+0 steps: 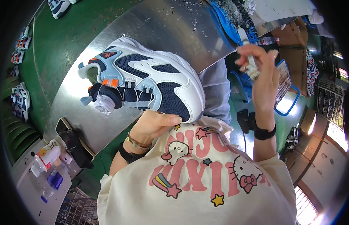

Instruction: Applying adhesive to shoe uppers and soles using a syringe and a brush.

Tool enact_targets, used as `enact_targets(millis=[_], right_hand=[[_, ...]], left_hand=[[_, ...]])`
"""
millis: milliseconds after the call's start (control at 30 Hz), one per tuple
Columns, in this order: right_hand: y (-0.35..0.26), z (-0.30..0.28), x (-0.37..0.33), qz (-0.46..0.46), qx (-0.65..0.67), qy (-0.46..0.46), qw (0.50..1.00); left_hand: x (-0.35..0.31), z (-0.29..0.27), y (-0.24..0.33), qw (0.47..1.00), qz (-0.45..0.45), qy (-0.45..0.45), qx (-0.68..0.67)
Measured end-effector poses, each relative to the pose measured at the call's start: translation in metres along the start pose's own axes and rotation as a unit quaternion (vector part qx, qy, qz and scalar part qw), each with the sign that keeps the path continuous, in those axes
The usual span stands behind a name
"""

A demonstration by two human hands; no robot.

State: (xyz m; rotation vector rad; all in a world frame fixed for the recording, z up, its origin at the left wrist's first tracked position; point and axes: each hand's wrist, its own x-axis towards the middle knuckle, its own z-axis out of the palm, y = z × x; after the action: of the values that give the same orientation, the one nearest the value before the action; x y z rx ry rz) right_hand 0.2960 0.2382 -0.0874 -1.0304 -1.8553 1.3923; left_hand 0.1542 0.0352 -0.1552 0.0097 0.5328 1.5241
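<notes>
Sneaker [146, 71] of navy mesh, white overlays and a chunky white sole is held above the shiny metal table [174, 26], its rounded toe gripped by the left hand [154, 125], while the right hand [263, 65] curls its fingers round a slim whitish stick-shaped tool [243, 35].

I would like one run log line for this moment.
left hand: holds white-navy shoe | right hand: holds white tool | nearby: blue container, metal table

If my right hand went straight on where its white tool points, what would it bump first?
The white tool in your right hand would probably meet the dark scraps first; depth is unclear.
</notes>
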Motion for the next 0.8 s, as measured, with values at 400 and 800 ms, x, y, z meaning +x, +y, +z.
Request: enact_targets(millis=[400, 800], right_hand=[[-0.067, -0.013, -0.063, -0.102, 0.203, -0.214, 0.95], [-0.061, -0.013, -0.056, -0.08, 0.181, -0.235, 0.952]], left_hand=[[-0.006, -0.001, 0.001, 0.997, -0.052, 0.004, -0.053], [-0.004, 0.004, 0.004, 0.999, -0.025, 0.037, -0.02]])
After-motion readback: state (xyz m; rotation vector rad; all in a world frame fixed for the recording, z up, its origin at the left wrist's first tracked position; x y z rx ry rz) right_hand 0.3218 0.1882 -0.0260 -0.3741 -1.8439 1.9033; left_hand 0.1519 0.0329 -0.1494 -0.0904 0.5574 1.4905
